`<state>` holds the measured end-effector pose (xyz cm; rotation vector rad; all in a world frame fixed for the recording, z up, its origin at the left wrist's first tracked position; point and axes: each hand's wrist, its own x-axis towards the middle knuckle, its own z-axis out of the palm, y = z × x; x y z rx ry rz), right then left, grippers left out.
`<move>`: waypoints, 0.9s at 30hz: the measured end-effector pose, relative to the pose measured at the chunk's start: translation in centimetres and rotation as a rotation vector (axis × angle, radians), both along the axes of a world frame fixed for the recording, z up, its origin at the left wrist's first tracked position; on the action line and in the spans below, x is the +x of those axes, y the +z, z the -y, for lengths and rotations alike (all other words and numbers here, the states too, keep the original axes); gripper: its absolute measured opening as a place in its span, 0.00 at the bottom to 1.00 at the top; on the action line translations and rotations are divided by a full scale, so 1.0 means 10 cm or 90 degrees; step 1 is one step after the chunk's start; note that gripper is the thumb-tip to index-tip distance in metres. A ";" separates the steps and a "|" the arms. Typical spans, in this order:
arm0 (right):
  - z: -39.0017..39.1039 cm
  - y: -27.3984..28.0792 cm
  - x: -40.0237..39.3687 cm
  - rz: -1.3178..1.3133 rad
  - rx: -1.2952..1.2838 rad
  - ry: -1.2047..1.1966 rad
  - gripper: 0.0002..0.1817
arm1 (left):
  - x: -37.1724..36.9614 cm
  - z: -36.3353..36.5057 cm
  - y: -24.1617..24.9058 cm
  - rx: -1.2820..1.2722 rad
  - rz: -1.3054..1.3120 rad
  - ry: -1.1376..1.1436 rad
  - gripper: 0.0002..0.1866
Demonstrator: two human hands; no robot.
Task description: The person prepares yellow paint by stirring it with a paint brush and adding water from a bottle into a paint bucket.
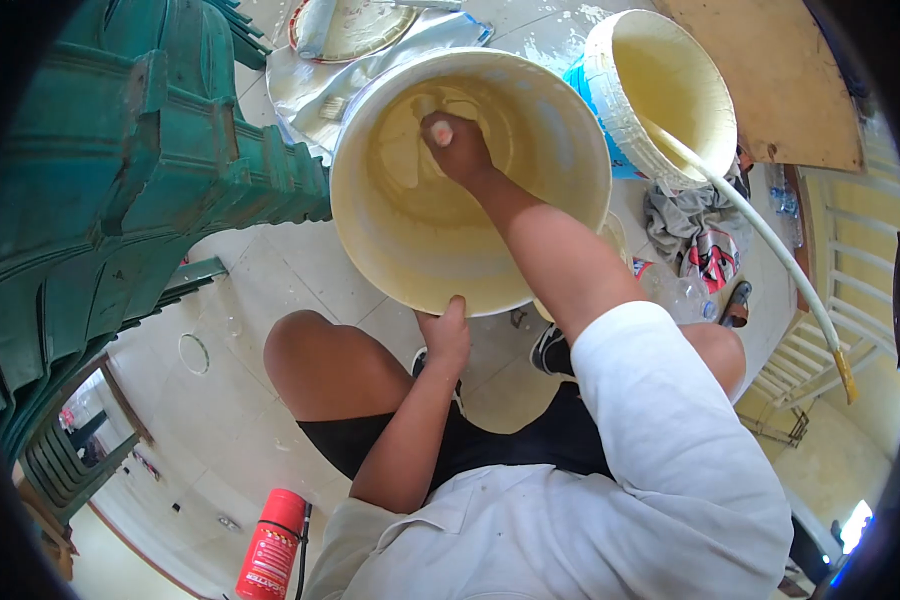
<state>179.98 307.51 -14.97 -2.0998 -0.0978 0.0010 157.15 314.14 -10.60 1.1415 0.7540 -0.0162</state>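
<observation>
A large white bucket tilts toward me between my knees, its inner wall coated in cream-yellow paint with a wet layer at the bottom. My left hand grips the near rim, thumb up against it and the other fingers tucked out of sight. Deep inside the bucket, my right hand is closed around a tool whose pale, pinkish handle end pokes out of the fist. The tool's working end lies mostly hidden below the hand, near the paint.
A second paint bucket stands at upper right with a long whitish stick leaning out. Stacked green chairs crowd the left. A paint-smeared lid lies beyond the bucket. Plastic bottles and a red fire extinguisher are nearby.
</observation>
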 end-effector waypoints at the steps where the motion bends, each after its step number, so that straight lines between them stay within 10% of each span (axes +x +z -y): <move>1: 0.03 -0.03 0.05 -0.001 0.000 -0.001 0.06 | -0.02 0.01 -0.02 -0.050 0.015 0.040 0.21; 6: 0.13 -0.20 0.04 0.076 0.121 -0.461 0.05 | -0.02 0.03 -0.04 -0.018 -0.010 0.035 0.24; 16: -0.20 -0.03 -0.03 -0.003 0.149 -0.068 0.06 | -0.04 0.05 0.06 -0.007 0.016 -0.032 0.21; 27: 0.16 -0.21 -0.16 -0.171 0.240 -0.874 0.08 | -0.05 0.16 0.03 -0.059 0.025 0.051 0.23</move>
